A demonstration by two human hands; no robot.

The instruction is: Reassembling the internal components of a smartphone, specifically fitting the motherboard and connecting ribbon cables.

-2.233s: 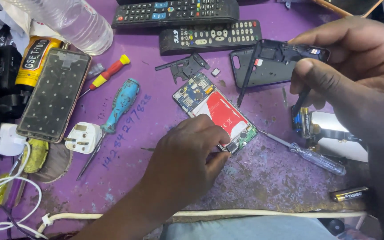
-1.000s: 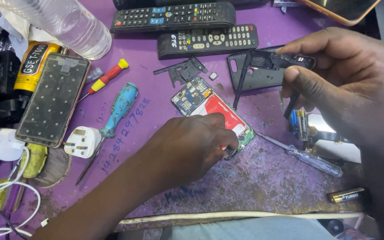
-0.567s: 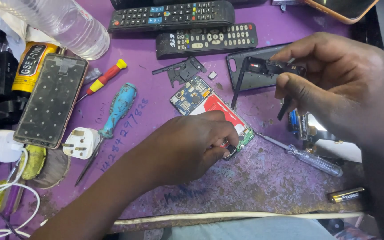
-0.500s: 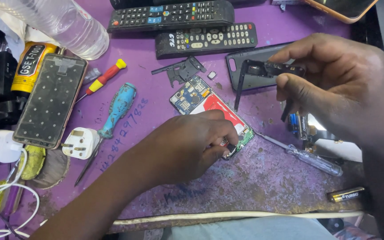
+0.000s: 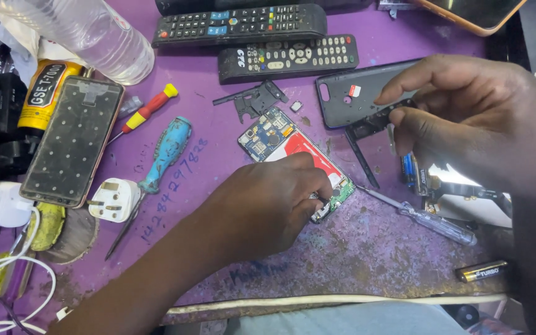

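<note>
My left hand (image 5: 268, 205) rests on the lower end of the opened phone (image 5: 286, 146), fingers curled down and pinched at its bottom board; what they pinch is hidden under my knuckles, so I cannot tell if anything is caught there. The phone lies flat on the purple bench (image 5: 373, 260), red panel up. My right hand (image 5: 460, 118) hovers to the right of the phone, its grip closed on a thin black frame piece (image 5: 370, 127) just above the dark back cover (image 5: 355, 93). A clear-handled screwdriver (image 5: 429, 220) lies to the phone's lower right, a blue one (image 5: 165, 155) to its left. To work that end well, I judge I should press lightly and pry slowly so the board does not flex.
</note>
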